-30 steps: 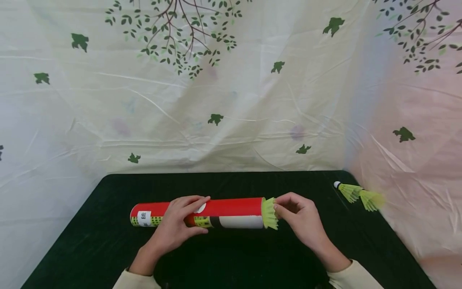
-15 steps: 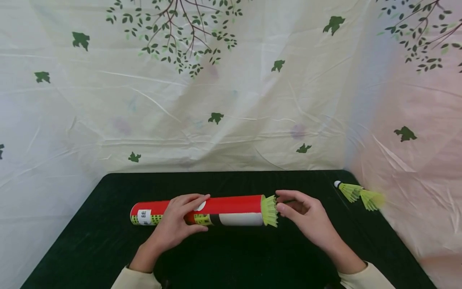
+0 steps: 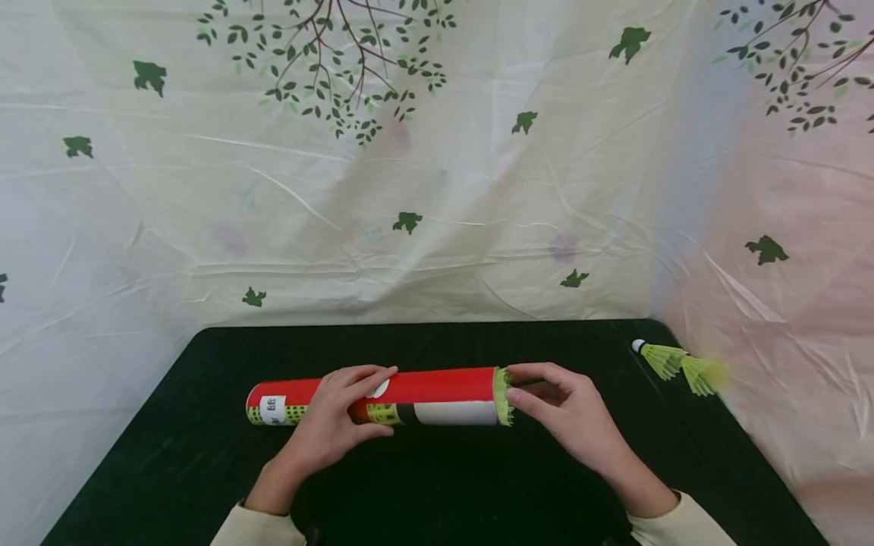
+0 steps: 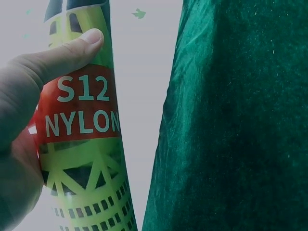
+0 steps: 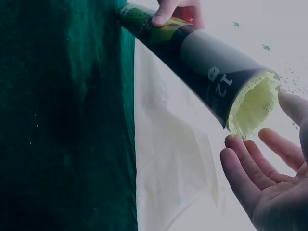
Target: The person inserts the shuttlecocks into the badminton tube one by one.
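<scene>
A red, white and yellow-green shuttlecock tube (image 3: 444,388) lies sideways above the table, its open end to the right. My left hand (image 3: 331,421) grips it around the middle; in the left wrist view the thumb lies across the tube (image 4: 82,106) above the words "S12 NYLON". A yellow nylon shuttlecock (image 3: 503,398) sits inside the open end, only its skirt edge sticking out. At that edge is my right hand (image 3: 576,413). The right wrist view shows its fingers spread loosely, thumb and fingertips right at the rim around the shuttlecock skirt (image 5: 252,106).
Two more yellow shuttlecocks, a nearer one (image 3: 703,376) and a white-tipped one (image 3: 661,361), lie end to end near the right edge of the dark green table (image 3: 437,485). A pale cloth (image 3: 471,189) printed with leaves and birds hangs behind.
The shuttlecock has gone deeper into the tube, its skirt sticking out less. My right hand drew back slightly, then came left to the tube's end. The left hand keeps its hold.
</scene>
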`<control>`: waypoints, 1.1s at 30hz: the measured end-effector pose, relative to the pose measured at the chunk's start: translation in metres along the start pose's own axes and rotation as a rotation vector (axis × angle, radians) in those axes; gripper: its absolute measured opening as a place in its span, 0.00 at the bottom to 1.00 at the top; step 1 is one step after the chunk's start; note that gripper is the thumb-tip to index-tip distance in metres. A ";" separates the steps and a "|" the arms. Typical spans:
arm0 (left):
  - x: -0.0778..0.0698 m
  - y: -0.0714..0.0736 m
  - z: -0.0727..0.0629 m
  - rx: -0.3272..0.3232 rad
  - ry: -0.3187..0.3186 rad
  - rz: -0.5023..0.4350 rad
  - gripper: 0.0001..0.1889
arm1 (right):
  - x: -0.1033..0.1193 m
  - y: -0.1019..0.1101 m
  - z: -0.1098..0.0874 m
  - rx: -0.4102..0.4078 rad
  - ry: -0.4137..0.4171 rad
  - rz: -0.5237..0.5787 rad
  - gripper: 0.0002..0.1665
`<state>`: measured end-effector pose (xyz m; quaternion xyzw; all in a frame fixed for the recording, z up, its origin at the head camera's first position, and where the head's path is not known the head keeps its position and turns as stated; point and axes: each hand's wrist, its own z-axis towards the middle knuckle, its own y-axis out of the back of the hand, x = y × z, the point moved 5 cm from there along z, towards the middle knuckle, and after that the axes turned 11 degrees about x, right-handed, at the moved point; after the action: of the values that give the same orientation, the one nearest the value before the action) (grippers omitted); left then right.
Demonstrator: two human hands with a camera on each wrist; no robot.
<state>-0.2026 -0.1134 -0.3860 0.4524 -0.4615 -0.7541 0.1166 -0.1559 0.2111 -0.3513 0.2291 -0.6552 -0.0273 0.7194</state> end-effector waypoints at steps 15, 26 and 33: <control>0.004 0.000 0.002 0.006 0.004 -0.002 0.48 | 0.004 -0.006 0.005 0.043 0.004 -0.018 0.26; 0.006 0.000 0.003 0.006 0.007 0.008 0.49 | 0.008 -0.008 0.009 0.048 -0.024 -0.065 0.25; 0.006 -0.002 0.004 0.021 0.014 -0.001 0.48 | 0.007 -0.006 0.009 0.063 -0.073 -0.040 0.25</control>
<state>-0.2085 -0.1140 -0.3902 0.4589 -0.4683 -0.7463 0.1147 -0.1617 0.2011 -0.3469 0.2635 -0.6767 -0.0296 0.6868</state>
